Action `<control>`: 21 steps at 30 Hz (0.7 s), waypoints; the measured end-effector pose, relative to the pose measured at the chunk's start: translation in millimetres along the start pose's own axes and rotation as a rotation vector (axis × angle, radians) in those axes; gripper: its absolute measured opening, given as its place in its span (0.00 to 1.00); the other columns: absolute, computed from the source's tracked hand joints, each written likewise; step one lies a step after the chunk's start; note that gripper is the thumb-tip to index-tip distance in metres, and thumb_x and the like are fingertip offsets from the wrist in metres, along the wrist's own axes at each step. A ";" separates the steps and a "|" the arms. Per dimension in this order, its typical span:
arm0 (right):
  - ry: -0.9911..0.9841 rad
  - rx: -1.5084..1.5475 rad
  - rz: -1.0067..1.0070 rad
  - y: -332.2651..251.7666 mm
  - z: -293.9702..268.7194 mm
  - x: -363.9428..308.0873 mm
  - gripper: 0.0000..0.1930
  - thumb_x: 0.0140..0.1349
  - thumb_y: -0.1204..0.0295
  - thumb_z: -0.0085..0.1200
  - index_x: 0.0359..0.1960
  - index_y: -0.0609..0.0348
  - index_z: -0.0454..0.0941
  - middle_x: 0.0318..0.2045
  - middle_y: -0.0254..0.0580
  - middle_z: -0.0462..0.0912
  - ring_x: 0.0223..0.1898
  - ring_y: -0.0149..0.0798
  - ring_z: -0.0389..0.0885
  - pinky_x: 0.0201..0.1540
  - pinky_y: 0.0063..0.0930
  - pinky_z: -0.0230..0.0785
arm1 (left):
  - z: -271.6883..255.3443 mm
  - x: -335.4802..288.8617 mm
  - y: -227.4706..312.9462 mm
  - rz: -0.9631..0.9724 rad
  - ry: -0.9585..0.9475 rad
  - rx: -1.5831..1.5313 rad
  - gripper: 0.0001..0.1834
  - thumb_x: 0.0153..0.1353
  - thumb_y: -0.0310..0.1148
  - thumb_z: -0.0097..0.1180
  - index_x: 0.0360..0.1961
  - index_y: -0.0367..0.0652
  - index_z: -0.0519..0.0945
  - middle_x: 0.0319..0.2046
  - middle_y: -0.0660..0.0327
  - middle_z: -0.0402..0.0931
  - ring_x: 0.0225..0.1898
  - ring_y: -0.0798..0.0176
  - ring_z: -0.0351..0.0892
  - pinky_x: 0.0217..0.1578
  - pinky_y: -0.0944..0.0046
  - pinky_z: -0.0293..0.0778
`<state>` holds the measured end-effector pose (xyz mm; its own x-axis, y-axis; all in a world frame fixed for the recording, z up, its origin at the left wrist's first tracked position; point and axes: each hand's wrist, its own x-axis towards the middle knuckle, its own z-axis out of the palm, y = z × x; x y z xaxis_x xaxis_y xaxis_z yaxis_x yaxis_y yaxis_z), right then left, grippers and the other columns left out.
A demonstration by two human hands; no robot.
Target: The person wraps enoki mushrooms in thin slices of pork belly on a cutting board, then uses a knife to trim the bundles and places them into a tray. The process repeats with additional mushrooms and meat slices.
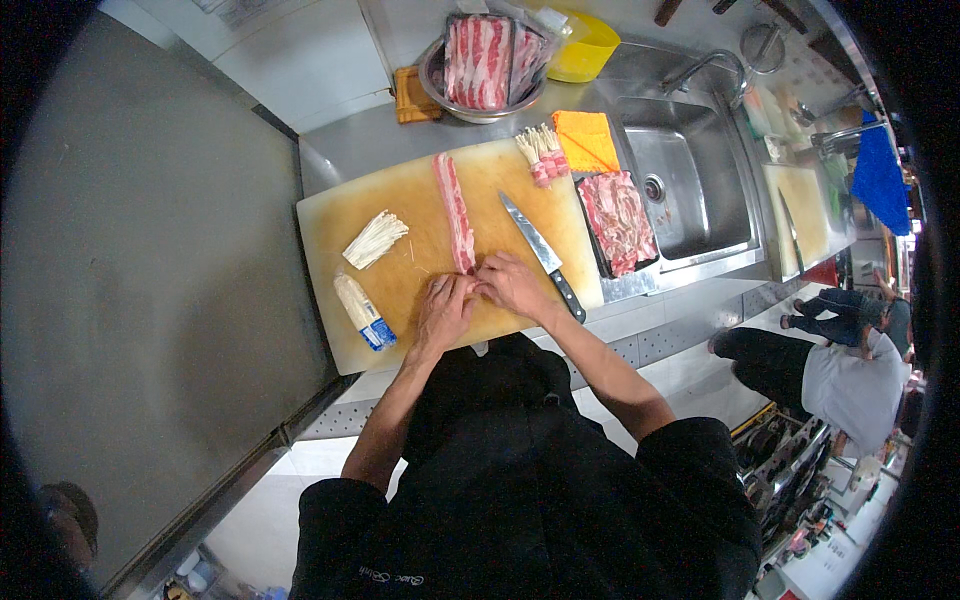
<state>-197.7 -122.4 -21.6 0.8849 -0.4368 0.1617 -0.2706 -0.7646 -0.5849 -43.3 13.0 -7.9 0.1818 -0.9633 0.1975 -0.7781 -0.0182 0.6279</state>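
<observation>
A long strip of raw bacon lies lengthwise on the cutting board. At its near end my left hand and my right hand meet with bent fingers, pinching the end of the strip. Whether anything is inside the fold under my fingers is hidden. Left of the strip is a loose bunch of enoki mushrooms, and nearer me a packed bunch of enoki in a clear and blue wrapper. A knife with a black handle lies right of my hands. Bacon-wrapped enoki rolls sit at the far right corner.
Beside the board's right edge are a tray of sliced meat and an orange cloth, then a steel sink. Behind stand a metal bowl with packed bacon and a yellow container. Other people are at far right.
</observation>
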 end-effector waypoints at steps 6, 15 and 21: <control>0.018 0.166 0.063 -3.8 -15.3 4.2 0.13 0.57 0.69 0.69 0.41 0.60 0.83 0.38 0.45 0.83 0.46 0.54 0.80 0.54 0.47 0.74 | -0.8 10.0 -8.5 -0.098 -0.120 0.019 0.09 0.60 0.28 0.68 0.42 0.40 0.86 0.42 0.53 0.84 0.50 0.44 0.80 0.53 0.46 0.74; 0.061 -0.021 -0.007 0.0 -5.8 -7.0 0.11 0.57 0.70 0.69 0.40 0.59 0.85 0.40 0.46 0.81 0.48 0.54 0.79 0.55 0.47 0.73 | -1.0 25.6 -19.8 -0.305 -0.282 -0.088 0.15 0.63 0.35 0.72 0.46 0.39 0.87 0.44 0.50 0.83 0.45 0.42 0.83 0.48 0.47 0.78; -0.190 0.108 0.081 17.3 -14.1 13.9 0.09 0.58 0.70 0.67 0.39 0.58 0.88 0.41 0.50 0.85 0.51 0.56 0.84 0.56 0.49 0.74 | -7.9 8.5 -9.8 -0.002 -0.006 0.098 0.20 0.61 0.34 0.71 0.53 0.43 0.82 0.46 0.55 0.81 0.52 0.47 0.80 0.56 0.47 0.75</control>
<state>-195.4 -148.4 -18.3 0.9201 -0.3901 -0.0359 -0.3107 -0.6707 -0.6735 -29.4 7.1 -6.4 0.1802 -0.9649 0.1912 -0.8331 -0.0463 0.5512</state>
